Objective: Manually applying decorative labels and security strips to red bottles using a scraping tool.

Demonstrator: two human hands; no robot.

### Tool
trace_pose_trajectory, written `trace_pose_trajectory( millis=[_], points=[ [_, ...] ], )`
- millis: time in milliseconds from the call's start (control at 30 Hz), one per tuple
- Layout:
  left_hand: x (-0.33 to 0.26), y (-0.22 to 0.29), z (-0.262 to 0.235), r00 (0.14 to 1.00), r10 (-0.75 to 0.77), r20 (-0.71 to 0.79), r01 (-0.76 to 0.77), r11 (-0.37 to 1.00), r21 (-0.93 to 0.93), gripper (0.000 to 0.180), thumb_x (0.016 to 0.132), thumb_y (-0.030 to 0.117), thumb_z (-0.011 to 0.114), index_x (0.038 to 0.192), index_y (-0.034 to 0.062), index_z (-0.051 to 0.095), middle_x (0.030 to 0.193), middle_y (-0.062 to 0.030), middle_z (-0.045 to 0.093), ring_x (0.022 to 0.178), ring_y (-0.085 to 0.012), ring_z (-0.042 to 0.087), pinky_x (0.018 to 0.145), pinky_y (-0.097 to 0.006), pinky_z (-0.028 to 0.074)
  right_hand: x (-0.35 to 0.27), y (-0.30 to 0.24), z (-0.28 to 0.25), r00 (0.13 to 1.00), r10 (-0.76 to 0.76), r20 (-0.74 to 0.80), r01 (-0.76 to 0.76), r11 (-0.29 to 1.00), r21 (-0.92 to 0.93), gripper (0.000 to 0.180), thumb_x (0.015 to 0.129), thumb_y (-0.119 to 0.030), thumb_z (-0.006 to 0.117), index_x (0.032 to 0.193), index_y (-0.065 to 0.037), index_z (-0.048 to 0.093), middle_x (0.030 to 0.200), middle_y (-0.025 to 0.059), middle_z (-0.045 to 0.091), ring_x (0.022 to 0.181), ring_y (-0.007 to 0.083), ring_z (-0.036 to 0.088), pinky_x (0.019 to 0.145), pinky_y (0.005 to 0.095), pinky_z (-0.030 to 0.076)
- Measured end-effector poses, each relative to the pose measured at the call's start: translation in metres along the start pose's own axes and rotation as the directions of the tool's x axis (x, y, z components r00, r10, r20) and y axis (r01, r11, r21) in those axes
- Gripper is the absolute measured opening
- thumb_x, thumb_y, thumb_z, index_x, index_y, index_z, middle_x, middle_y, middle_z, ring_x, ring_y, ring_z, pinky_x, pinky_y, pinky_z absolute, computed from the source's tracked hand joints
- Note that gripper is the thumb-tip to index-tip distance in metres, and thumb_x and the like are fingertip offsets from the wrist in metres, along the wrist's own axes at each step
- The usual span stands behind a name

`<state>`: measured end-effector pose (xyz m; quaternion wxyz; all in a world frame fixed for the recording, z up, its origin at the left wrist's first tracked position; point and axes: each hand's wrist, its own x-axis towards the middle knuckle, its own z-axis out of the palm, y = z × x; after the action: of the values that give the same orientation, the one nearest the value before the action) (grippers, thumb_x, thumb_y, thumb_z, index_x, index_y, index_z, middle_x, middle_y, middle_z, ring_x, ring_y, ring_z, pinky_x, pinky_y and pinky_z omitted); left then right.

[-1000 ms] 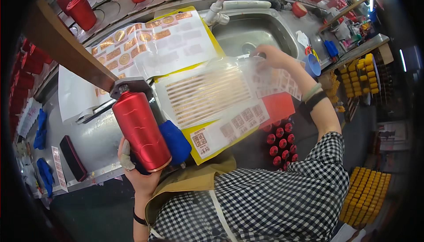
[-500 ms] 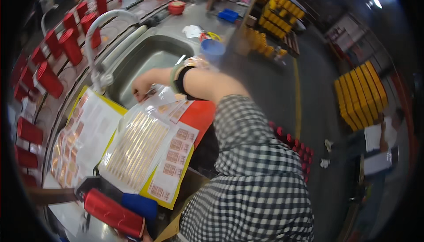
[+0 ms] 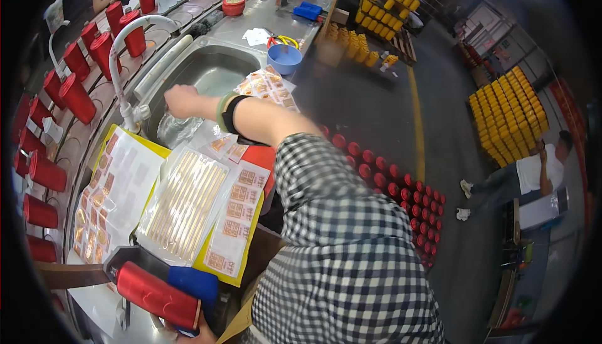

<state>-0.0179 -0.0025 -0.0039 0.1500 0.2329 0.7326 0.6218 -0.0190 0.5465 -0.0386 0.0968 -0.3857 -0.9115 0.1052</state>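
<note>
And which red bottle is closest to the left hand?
The red bottle with one end at the dark bracket: the left hand is right at its other end. The other red bottles are all farther off.

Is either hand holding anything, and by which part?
The left hand seems to hold the red bottle at its free end. The right hand: fingers unclear, cannot tell.

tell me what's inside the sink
Grey metal shows in the sink; something clear and crumpled, perhaps plastic film, is in or above it by the right hand. Whatever the hand covers is hidden.
</note>
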Motion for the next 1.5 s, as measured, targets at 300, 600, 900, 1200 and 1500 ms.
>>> trace_pose_trajectory(
  millis=[300,600,900,1200,1500],
  points=[
    [-0.004,-0.005,0.004,0.987,0.159,0.004,-0.153,0.944,0.291,0.111,0.066,0.025,0.101,0.155,0.0004,0.039,0.154,-0.0188,0.046,0.141,-0.0313,0.047,0.119,-0.044,0.038,-0.138,-0.081,-0.097,0.891,-0.342,-0.298,0.454,0.679,0.577,0.017,0.091,-0.014,0.076,0.1,0.001,0.073,0.083,0.014,0.074,0.069,0.0185,0.068,0.069,0.0338,0.055],
    [0.005,0.019,0.002,0.991,0.09,0.099,-0.118,0.938,0.326,0.119,0.064,0.029,0.102,0.158,-0.001,0.035,0.153,-0.0204,0.048,0.138,-0.0307,0.052,0.116,-0.043,0.042,-0.191,-0.152,-0.097,0.819,-0.496,-0.288,0.539,0.494,0.683,0.009,0.091,-0.004,0.076,0.097,0.0,0.07,0.08,0.0094,0.072,0.069,0.014,0.064,0.065,0.0305,0.052],
    [0.014,0.014,0.005,0.997,0.058,0.053,-0.054,0.997,-0.062,0.086,0.084,0.016,0.084,0.156,-0.0018,0.039,0.151,-0.0229,0.05,0.135,-0.0324,0.053,0.113,-0.048,0.046,-0.203,-0.207,-0.074,0.78,-0.555,-0.289,0.57,0.439,0.694,0.012,0.077,-0.006,0.08,0.086,-0.005,0.071,0.087,0.011,0.071,0.09,0.0336,0.068,0.083,0.0438,0.053],
    [0.023,0.024,-0.007,0.996,0.089,0.029,-0.087,0.993,-0.079,0.097,0.08,0.032,0.088,0.157,-0.0006,0.039,0.15,-0.025,0.052,0.134,-0.0356,0.056,0.111,-0.049,0.049,-0.219,-0.215,-0.084,0.789,-0.533,-0.306,0.547,0.38,0.746,0.015,0.074,-0.004,0.08,0.085,-0.008,0.07,0.089,0.0067,0.071,0.097,0.0295,0.066,0.086,0.042,0.052],
    [0.056,-0.02,-0.01,0.987,-0.149,-0.066,0.148,0.989,-0.022,0.066,0.104,0.035,0.066,0.149,-0.0081,0.043,0.147,-0.0208,0.052,0.131,-0.0253,0.054,0.114,-0.038,0.044,-0.231,-0.235,-0.083,0.746,-0.558,-0.362,0.605,0.344,0.718,0.018,0.071,-0.002,0.08,0.086,-0.006,0.07,0.09,0.0083,0.07,0.095,0.0311,0.066,0.085,0.0419,0.052]
  ],
)
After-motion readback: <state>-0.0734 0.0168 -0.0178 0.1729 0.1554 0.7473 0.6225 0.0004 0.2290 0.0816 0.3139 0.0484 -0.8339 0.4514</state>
